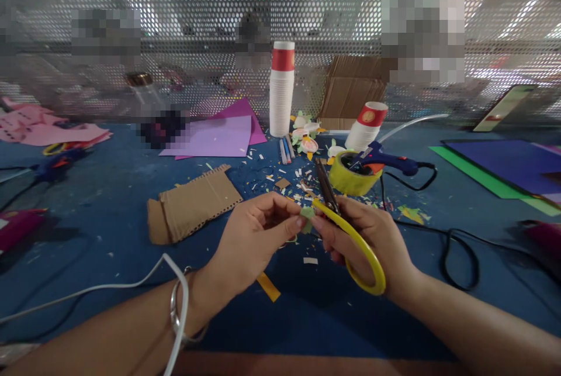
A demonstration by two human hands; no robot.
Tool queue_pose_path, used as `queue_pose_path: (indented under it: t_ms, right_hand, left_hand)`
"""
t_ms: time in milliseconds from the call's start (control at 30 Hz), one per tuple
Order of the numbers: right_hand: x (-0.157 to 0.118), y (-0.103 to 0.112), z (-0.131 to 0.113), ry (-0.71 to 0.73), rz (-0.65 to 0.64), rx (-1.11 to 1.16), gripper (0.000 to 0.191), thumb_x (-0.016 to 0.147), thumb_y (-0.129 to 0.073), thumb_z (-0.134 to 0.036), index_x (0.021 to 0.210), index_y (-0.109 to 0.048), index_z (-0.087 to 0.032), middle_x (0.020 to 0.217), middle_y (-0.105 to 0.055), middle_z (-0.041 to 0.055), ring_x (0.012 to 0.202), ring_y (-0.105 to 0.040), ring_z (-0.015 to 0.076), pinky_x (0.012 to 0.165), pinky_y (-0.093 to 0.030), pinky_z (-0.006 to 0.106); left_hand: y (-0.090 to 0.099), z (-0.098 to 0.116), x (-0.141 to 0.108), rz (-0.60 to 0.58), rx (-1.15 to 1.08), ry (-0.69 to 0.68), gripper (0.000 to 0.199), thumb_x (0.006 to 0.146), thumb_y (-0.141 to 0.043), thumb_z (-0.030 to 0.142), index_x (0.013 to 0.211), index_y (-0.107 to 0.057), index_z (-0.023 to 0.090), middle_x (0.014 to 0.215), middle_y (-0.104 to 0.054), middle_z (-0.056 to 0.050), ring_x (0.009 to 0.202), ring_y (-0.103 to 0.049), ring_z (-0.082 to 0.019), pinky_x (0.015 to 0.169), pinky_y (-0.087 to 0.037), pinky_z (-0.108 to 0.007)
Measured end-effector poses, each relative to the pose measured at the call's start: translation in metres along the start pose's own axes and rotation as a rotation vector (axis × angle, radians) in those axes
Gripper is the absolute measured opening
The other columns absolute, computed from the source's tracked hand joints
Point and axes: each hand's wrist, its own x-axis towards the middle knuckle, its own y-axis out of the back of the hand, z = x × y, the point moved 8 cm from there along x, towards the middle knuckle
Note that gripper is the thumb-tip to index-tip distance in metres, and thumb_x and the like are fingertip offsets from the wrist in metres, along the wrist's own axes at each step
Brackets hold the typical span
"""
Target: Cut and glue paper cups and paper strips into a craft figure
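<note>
Between thumb and fingers, my left hand [258,235] pinches a small pale green paper piece [307,219]. My right hand [372,235] is wrapped round yellow-handled scissors [366,259], whose dark blades point up and away from me; its thumb and fingertips are close to the green piece, and whether they touch it is hard to tell. Paper scraps [302,180] lie scattered on the blue table [315,317] beyond my hands. An orange paper strip [268,287] lies below my left hand.
Cardboard [199,203] lies left. A tall cup stack [281,92], a shorter stack [366,127], paper flowers [307,133] and markers [287,149] stand or lie behind. A blue glue gun [390,161] rests on yellow tape [355,176]. Black cable [451,247] loops right; white cable [109,286] crosses my left wrist.
</note>
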Motion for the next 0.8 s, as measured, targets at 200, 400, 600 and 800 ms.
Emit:
queue_pose_path:
  t_ms: [200,400,600,800]
  right_hand:
    - [0.000,0.000,-0.002,0.033,0.007,-0.015,0.019,0.083,-0.068,-0.034,0.075,-0.061,-0.019,0.056,-0.058,-0.0036,0.040,-0.051,0.0083,0.035,-0.042,0.018]
    - [0.000,0.000,-0.001,0.032,0.002,-0.010,0.019,0.082,-0.070,-0.035,0.078,-0.062,-0.019,0.057,-0.058,-0.0040,0.039,-0.051,0.0081,0.034,-0.041,0.018]
    - [0.000,0.001,0.000,0.050,0.008,-0.048,0.024,0.081,-0.073,-0.039,0.075,-0.061,-0.019,0.057,-0.057,-0.0033,0.040,-0.052,0.0092,0.035,-0.043,0.018]
    - [0.000,0.000,0.003,0.032,-0.010,-0.019,0.022,0.081,-0.074,-0.038,0.078,-0.062,-0.019,0.057,-0.057,-0.0040,0.040,-0.052,0.0092,0.035,-0.044,0.019]
  left_hand:
    - [-0.003,-0.004,-0.003,0.020,-0.048,0.019,0.014,0.084,-0.074,0.031,0.093,-0.077,0.021,0.086,-0.074,-0.002,0.074,-0.067,-0.013,0.071,-0.056,-0.025]
    - [-0.010,-0.012,-0.001,-0.020,-0.288,0.102,0.011,0.079,-0.079,0.030,0.089,-0.081,0.025,0.092,-0.077,-0.002,0.079,-0.067,-0.012,0.077,-0.055,-0.025]
    - [-0.008,-0.011,0.000,-0.002,-0.286,0.093,0.008,0.078,-0.080,0.027,0.086,-0.081,0.025,0.094,-0.078,-0.002,0.083,-0.066,-0.013,0.079,-0.054,-0.026]
    - [-0.006,-0.005,-0.002,0.009,-0.175,0.027,0.016,0.081,-0.078,0.028,0.096,-0.079,0.023,0.096,-0.076,-0.002,0.082,-0.067,-0.013,0.079,-0.056,-0.027]
